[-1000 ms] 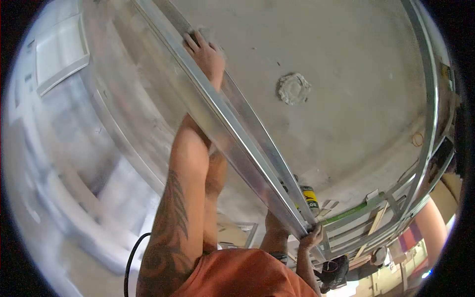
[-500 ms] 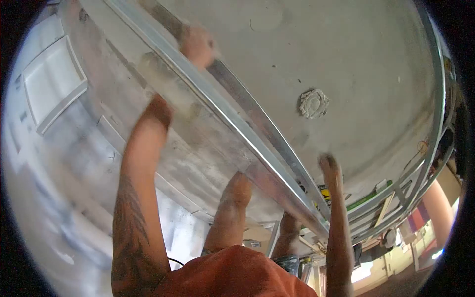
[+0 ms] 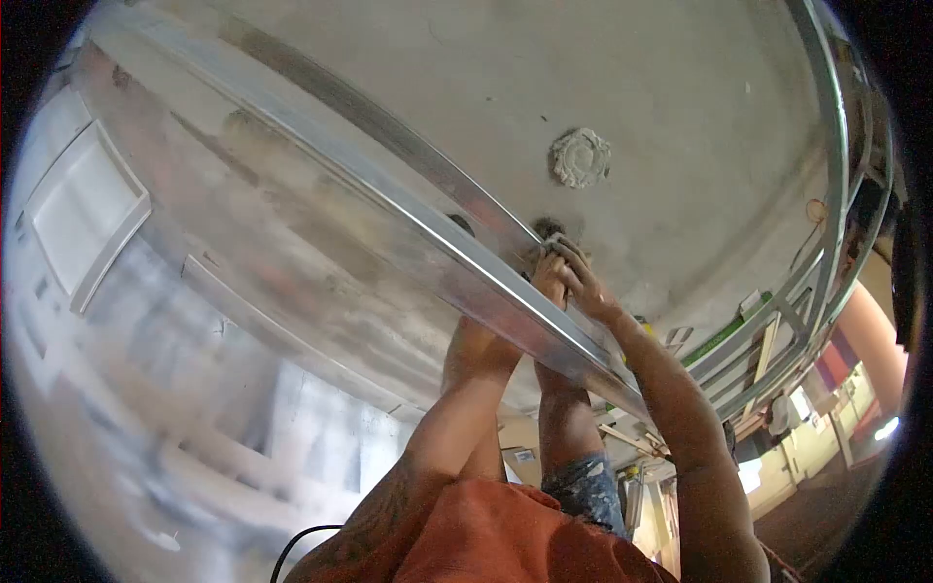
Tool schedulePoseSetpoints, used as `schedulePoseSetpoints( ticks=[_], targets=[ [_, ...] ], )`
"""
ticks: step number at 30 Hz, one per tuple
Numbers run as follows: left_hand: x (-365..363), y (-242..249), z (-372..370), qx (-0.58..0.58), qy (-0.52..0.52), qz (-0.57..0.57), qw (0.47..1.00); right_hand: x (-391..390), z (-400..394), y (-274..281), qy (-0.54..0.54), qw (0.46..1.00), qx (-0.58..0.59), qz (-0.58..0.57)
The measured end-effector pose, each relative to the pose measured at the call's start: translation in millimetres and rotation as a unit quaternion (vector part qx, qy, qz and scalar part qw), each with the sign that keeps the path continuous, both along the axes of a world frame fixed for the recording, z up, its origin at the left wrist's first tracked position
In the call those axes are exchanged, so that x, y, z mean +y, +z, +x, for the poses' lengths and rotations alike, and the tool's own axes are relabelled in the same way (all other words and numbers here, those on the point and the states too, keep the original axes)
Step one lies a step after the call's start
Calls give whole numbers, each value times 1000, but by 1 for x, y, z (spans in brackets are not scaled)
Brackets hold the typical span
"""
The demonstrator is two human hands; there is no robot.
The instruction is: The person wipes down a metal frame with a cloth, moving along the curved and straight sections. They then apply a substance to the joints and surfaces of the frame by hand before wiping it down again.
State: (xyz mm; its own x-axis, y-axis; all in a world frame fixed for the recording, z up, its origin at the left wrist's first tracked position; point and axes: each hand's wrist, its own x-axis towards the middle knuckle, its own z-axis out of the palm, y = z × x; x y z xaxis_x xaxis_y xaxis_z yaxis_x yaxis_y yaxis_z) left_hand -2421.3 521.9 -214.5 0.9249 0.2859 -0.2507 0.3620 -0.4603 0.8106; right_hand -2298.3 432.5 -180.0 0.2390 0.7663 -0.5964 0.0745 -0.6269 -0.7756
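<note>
Overhead, against the concrete ceiling, a metal channel runs diagonally. Right hand grips its upper edge, fingers curled tight. Left hand presses beneath it; its fingers appear hidden, so their state cannot be told.

The left hand is largely hidden behind the metal channel, so its grip cannot be told. The wall at lower left is blurred. The channel is cut off at the top-left edge.
</note>
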Motion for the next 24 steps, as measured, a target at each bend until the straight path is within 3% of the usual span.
schedulePoseSetpoints(
  ticks=[3, 6, 7, 8, 9, 10, 11, 12, 13, 14, 15, 17, 18, 19, 20, 22, 24],
  targets=[
    [6, 18, -20, -53, 53, -144, 987, -46, -18, -6, -55, 993, 99, -31],
    [35, 26, -49, -64, 112, -239, 962, -77, -21, -18, 50, 997, -64, -19],
    [53, 29, -58, -55, 124, -247, 959, -94, -17, -25, 35, 997, -60, -28],
    [74, 21, -77, -20, 118, -141, 983, -115, -20, -31, -41, 995, 21, -93],
    [123, 60, -80, 28, 135, -264, 955, -132, -19, -37, -111, 977, 103, -150],
    [165, 76, -97, 30, 126, -263, 956, -135, -7, -28, -17, 979, 45, -200],
    [203, 87, -114, 49, 453, -316, 832, -141, -9, -36, -26, 978, 48, -202],
    [244, 99, -125, 64, 725, -326, 603, -149, -14, -51, -23, 982, 47, -182],
    [305, 121, -106, 40, 659, -224, 717, -155, -17, -59, -19, 985, 46, -164],
    [356, 140, -108, -30, 505, -70, 860, -124, -9, -42, -69, 975, 96, -188],
    [402, 177, -63, -53, 603, -124, 786, -82, -14, -40, -50, 982, 23, -182],
    [437, 221, 19, -84, 606, -55, 789, 39, -7, -30, -5, 986, -63, -151],
    [470, 224, 35, -70, 606, -14, 792, 89, -20, -53, -30, 993, -69, -88],
    [527, 221, 33, 11, 527, 20, 850, 151, -7, -30, -20, 996, -61, -67],
    [573, 214, 26, 91, 440, 53, 892, 193, -25, -55, -37, 997, -65, -25],
    [584, 192, 33, 113, 449, 99, 881, 246, -15, -47, -1, 997, -52, -51],
    [592, 181, 42, 144, 471, 208, 845, 250, -18, -49, 11, 983, -179, 32]
  ],
)
